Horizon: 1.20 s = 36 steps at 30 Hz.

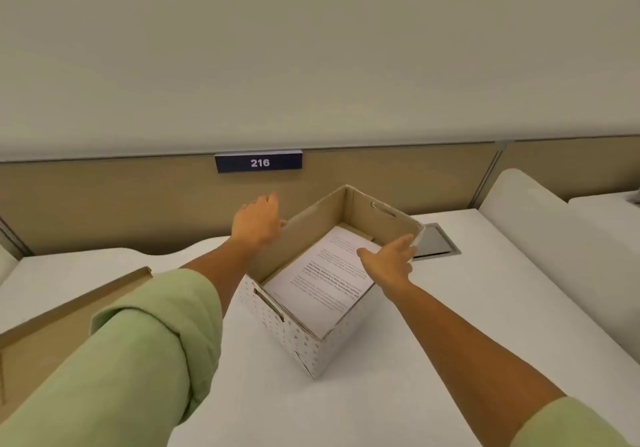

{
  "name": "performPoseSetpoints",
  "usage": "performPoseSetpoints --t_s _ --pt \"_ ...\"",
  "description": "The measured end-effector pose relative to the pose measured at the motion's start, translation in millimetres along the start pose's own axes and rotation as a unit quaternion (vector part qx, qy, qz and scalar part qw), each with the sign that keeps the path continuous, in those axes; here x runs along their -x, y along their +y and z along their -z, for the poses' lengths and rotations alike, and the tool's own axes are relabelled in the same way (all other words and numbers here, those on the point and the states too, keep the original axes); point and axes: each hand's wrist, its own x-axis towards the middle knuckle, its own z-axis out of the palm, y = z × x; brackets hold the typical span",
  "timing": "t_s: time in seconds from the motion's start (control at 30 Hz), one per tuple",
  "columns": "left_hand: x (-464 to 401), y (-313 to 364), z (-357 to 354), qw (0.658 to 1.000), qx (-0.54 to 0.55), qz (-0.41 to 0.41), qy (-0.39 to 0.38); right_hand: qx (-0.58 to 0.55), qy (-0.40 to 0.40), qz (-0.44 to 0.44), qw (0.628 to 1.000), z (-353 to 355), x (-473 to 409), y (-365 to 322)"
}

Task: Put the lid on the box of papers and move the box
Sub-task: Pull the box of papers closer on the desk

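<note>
1. The open cardboard box point(313, 335) stands on the white table point(433, 342), turned at an angle, its white dotted outside toward the camera and its brown inside showing.
2. A stack of printed papers point(322, 280) lies flat on the bottom of the box.
3. The box sits between the two hands, both reaching over its far half.
4. The left hand point(256, 221) is spread open, palm down, at the far left rim of the box; whether it touches the cardboard cannot be told.
5. The right hand point(389, 261) is also open, fingers apart, just beside the right wall near the far corner, and grips nothing.
6. The brown lid point(69, 311) lies on the table to the left, partly hidden by the green sleeve point(138, 360), well apart from both hands.
7. A dark sign reading 216 point(259, 162) hangs on the partition behind.
</note>
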Motion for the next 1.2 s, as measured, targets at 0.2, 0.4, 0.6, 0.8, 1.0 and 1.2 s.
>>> performPoseSetpoints --t_s 0.2,0.4,0.6,0.8,1.0,1.2 --pt "-7.3 6.3 -29.7 0.98 0.047 0.102 -0.166 -0.08 -0.073 -0.101 0.989 -13.7 -7.4 23.0" --pt "-18.0 9.3 -46.3 0.974 0.051 0.129 -0.178 -0.107 -0.078 -0.1 0.986 -16.5 -12.0 35.9" --pt "-13.8 3.2 -46.7 0.977 -0.01 0.12 -0.173 -0.106 -0.092 -0.099 0.985 -10.4 -13.7 31.8" --pt "16.7 -5.8 -16.0 0.97 0.061 0.138 -0.189 -0.082 -0.103 -0.056 0.99 3.2 1.2 27.8" --pt "70.8 -19.6 24.0 0.958 0.166 0.175 -0.158 -0.078 -0.117 0.006 0.99 26.3 36.9 25.6" --pt "137.2 -19.0 55.5 0.949 0.225 0.193 -0.11 -0.078 -0.143 0.069 0.984 50.8 71.9 33.0"
